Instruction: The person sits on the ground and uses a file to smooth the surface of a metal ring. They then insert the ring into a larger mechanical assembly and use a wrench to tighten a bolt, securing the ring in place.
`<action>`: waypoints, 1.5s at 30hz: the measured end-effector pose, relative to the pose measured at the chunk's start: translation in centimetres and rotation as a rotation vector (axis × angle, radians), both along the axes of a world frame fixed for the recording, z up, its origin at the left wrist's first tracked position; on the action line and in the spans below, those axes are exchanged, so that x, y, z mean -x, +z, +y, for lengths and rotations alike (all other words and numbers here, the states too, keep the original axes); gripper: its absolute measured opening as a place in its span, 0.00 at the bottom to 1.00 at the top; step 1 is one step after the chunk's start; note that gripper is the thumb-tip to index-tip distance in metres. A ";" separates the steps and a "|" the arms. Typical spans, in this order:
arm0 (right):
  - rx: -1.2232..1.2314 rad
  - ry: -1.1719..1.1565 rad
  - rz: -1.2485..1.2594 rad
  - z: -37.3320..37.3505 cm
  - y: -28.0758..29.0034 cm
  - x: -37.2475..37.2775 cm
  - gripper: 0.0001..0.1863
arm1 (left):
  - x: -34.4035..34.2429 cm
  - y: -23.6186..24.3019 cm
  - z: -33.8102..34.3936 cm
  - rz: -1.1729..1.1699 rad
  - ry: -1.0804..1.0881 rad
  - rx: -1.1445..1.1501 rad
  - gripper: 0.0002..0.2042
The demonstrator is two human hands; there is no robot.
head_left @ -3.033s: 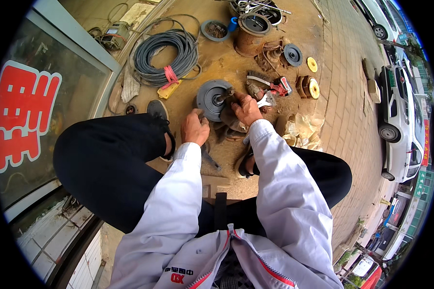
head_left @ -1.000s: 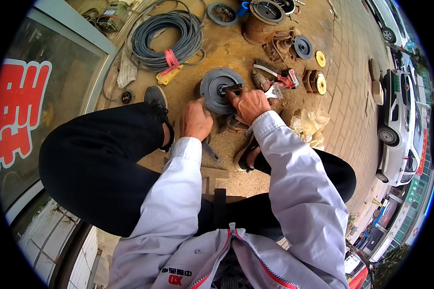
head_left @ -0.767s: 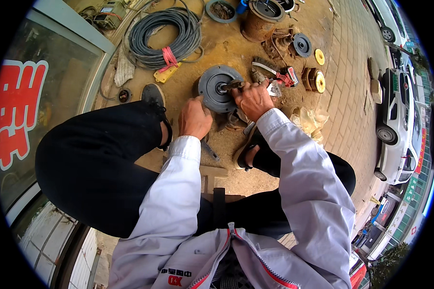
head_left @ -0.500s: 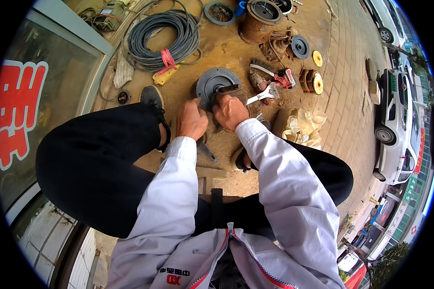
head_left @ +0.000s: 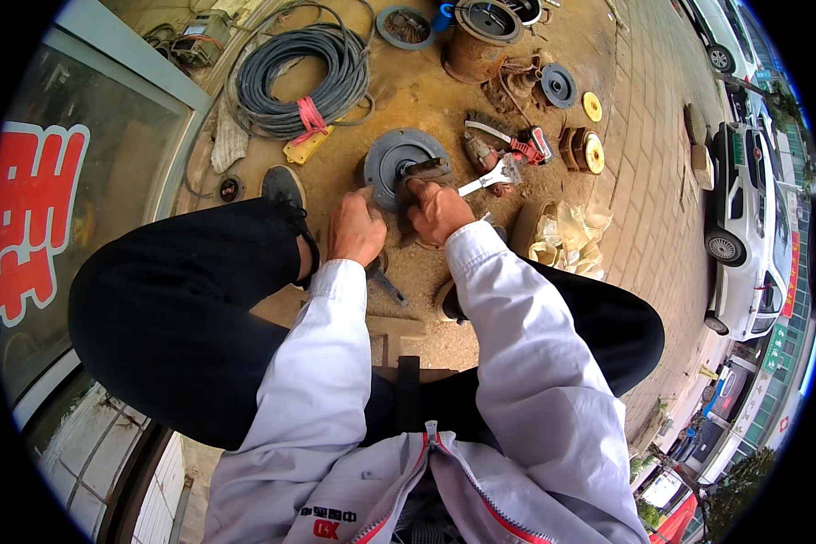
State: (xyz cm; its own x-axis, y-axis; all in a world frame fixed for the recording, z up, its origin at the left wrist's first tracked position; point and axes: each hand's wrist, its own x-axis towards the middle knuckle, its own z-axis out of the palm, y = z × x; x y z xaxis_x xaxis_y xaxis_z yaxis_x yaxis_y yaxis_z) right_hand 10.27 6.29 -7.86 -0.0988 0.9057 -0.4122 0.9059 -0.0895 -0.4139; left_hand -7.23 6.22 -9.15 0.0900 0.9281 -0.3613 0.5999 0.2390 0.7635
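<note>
Between my feet lies a grey round metal cover [head_left: 383,156] with a raised hub, on the sandy ground. My left hand [head_left: 356,228] is closed at its near left rim, fingertips turned under and partly hidden. My right hand [head_left: 441,212] is closed at the near right side of the cover, on a dark, short bar-shaped piece [head_left: 426,168] that lies across the hub. What kind of piece it is I cannot make out. An adjustable wrench [head_left: 490,177] with a pale handle lies just right of that hand. Below my left hand is a flat dark tool [head_left: 390,288].
A red power tool [head_left: 532,145] and a wire brush [head_left: 490,125] lie to the right. Farther off are a coiled black cable [head_left: 286,68], a rusty motor housing [head_left: 474,56] and a grey disc [head_left: 558,85]. A box with crumpled plastic [head_left: 567,238] stands near my right foot.
My right hand has shifted slightly right and down, showing more of the dark bar-shaped piece. My left hand stays by the cover's rim. The whole view has drifted a little left.
</note>
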 end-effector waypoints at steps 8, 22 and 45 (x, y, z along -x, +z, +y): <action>-0.173 0.523 -0.613 4.4 2.1 -4.3 0.13 | -0.2 -0.8 -0.3 -0.015 0.021 -0.058 0.20; -0.270 0.535 -0.505 3.3 1.7 -3.1 0.12 | -0.1 -0.4 -0.1 0.016 -0.008 -0.045 0.20; -0.059 -0.458 0.222 -10.7 8.3 3.7 0.15 | -0.5 0.3 0.3 -0.193 0.057 -0.132 0.18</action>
State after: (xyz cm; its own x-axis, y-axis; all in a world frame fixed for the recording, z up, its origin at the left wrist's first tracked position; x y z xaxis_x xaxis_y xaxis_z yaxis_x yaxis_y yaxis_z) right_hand 6.61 -4.45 0.49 0.2342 0.8976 -0.3734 0.6688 -0.4275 -0.6082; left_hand -6.73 6.53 -8.88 0.0921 0.9717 -0.2174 0.4279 0.1586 0.8898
